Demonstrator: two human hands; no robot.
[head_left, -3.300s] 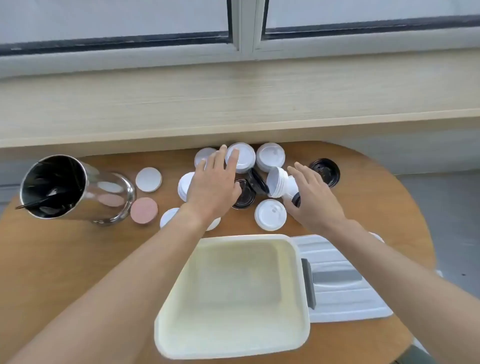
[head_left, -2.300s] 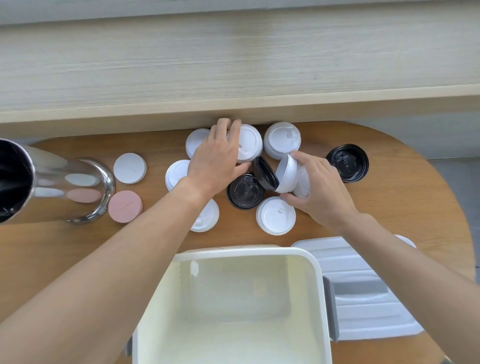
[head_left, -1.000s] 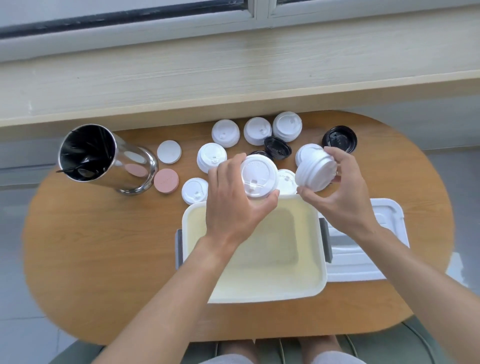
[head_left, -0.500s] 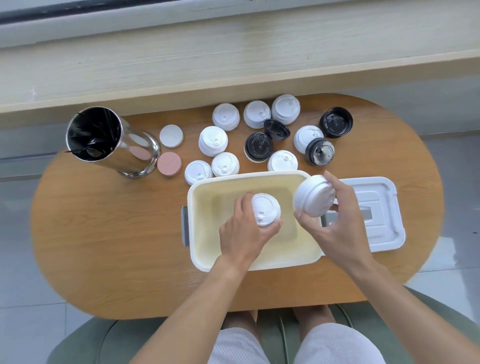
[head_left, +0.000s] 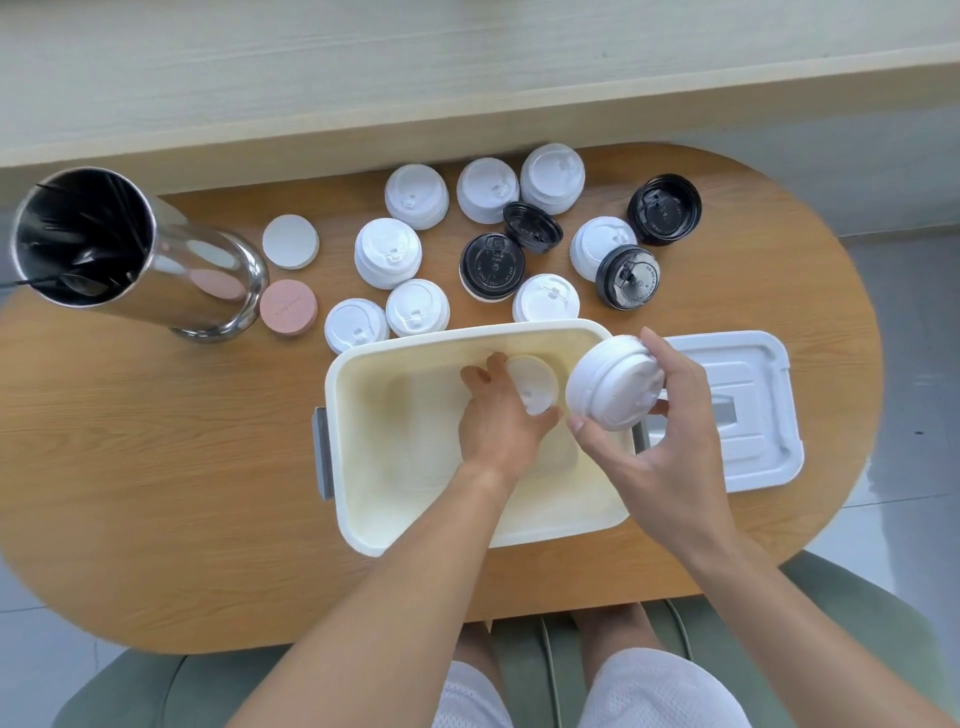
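A cream plastic bin (head_left: 358, 457) sits at the table's near middle. My left hand (head_left: 496, 421) is inside it and grips a white cup lid (head_left: 535, 382) low in the bin's far right part. My right hand (head_left: 660, 447) holds a stack of white cup lids (head_left: 613, 387) tilted above the bin's right rim. Several more white lids (head_left: 387, 252) and black lids (head_left: 491, 265) lie on the table beyond the bin.
The bin's white cover (head_left: 748, 410) lies flat to its right. A tall steel cylinder (head_left: 130, 254) with utensils stands at the far left. A white coaster (head_left: 290, 241) and a pink coaster (head_left: 288, 306) lie beside it. The wooden table (head_left: 156, 467) is oval.
My left hand carried a white lid from the table down into the bin and now has it lower and farther right. My right hand brought its lid stack over the bin's right rim.
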